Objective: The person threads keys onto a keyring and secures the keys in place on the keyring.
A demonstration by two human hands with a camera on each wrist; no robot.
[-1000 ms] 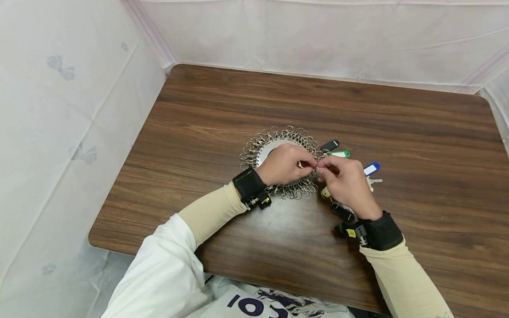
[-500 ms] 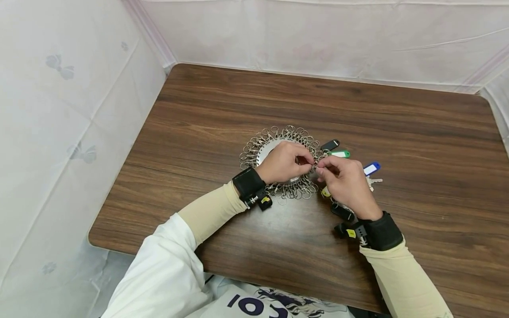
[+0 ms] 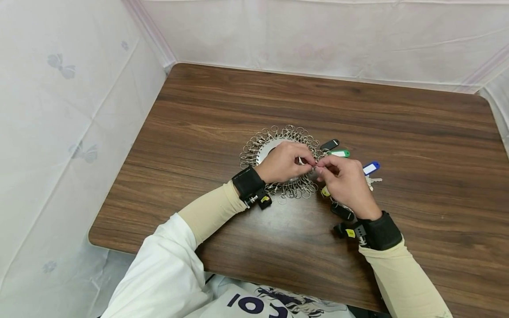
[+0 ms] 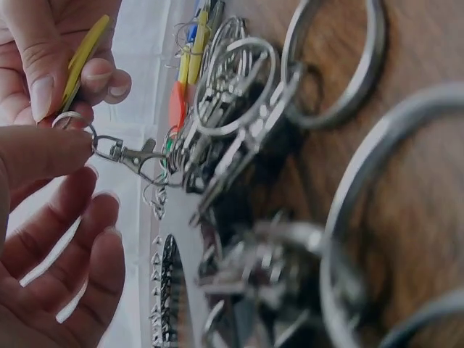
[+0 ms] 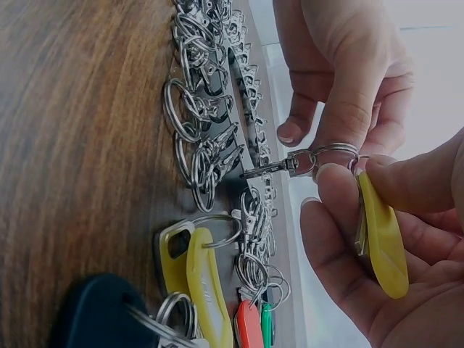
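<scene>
Wood table (image 3: 222,115) w/ clip ring (image 3: 274,137), key tags (image 3: 338,153).

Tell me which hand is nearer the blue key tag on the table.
Right. The right hand lies just left of the blue key tag; the left hand is farther off, over the ring of clasps.

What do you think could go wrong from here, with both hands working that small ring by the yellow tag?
The split ring is only pinched at the fingertips by the left hand and right hand, so it may slip. The yellow tag could then drop among the clips. The swivel clip stays hooked to the clip rack, so a tug might drag it.
</scene>
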